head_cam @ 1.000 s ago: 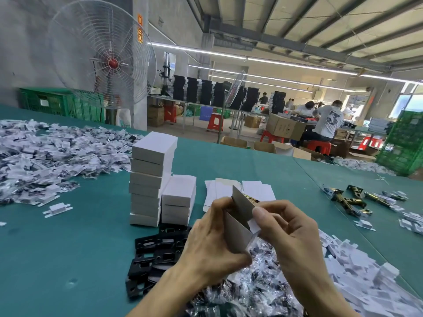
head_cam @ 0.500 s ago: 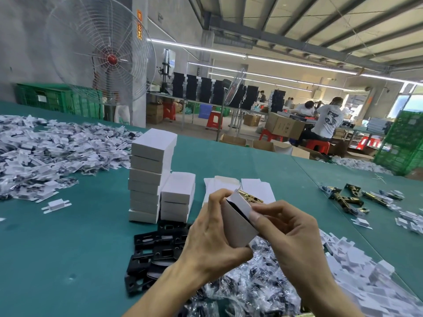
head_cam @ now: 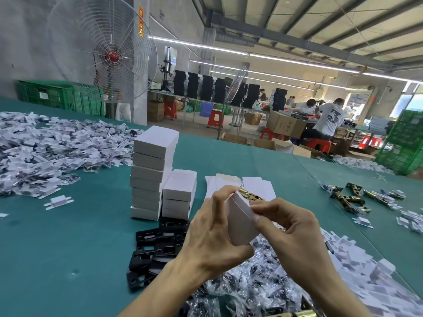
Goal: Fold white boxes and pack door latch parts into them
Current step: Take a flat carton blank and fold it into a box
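Head view: a person's two hands work over a green table (head_cam: 57, 248). The left hand (head_cam: 212, 234) has its grip curled round the left side and lower end of a small white box (head_cam: 240, 223). The box is held tilted in the air above the table's near edge, and the forefinger bends over its upper end. The right hand (head_cam: 290, 227) has its grip pinching the box's upper right edge between thumb and fingers. A brass latch part (head_cam: 248, 193) shows just past the box's upper end; whether it sits inside the box cannot be told. Under the hands, along the near edge, lies a heap of clear bagged parts (head_cam: 251, 282), with a pile of black plates (head_cam: 158, 245) just left of it. Beyond the plates, toward the table's middle, stand closed white boxes in a tall stack (head_cam: 152, 172) and, just beside it on the right, a short stack (head_cam: 179, 195). Flat box blanks (head_cam: 256, 186) lie just right of the short stack, behind the hands. Loose brass latches (head_cam: 350, 197) lie near the right edge, well apart from the hands. A wide heap of white packets (head_cam: 45, 152) covers the far left corner. Past the far edge stand a large wire-caged fan (head_cam: 103, 49) and green crates (head_cam: 57, 94).
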`<state>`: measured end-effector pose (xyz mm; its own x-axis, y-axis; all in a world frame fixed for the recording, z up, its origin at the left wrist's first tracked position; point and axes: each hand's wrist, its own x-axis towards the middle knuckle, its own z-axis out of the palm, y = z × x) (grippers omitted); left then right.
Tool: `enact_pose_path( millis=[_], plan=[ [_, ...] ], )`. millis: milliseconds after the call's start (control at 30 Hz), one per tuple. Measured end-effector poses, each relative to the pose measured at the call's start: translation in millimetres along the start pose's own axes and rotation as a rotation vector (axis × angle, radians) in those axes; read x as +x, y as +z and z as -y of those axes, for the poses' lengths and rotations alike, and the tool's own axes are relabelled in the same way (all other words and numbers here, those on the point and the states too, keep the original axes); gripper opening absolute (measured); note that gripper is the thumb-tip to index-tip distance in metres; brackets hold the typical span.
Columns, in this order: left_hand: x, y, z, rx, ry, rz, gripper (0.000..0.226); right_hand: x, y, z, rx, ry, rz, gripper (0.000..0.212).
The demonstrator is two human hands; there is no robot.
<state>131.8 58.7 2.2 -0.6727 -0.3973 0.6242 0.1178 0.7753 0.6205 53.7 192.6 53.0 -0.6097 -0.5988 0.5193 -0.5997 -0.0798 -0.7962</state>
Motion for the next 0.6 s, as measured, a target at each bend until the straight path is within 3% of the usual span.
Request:
enact_pose_path(
  millis=[267,600],
  plan=[
    [6,0,5,-0.191,-0.01,-0.009,0.089,1,-7,2,0.097,-0.057,0.135,0.029],
    [9,-2,7,-0.281,-0.03,-0.029,0.079,0,3,-16,0.161,-0.157,0.007,0.026]
  ],
)
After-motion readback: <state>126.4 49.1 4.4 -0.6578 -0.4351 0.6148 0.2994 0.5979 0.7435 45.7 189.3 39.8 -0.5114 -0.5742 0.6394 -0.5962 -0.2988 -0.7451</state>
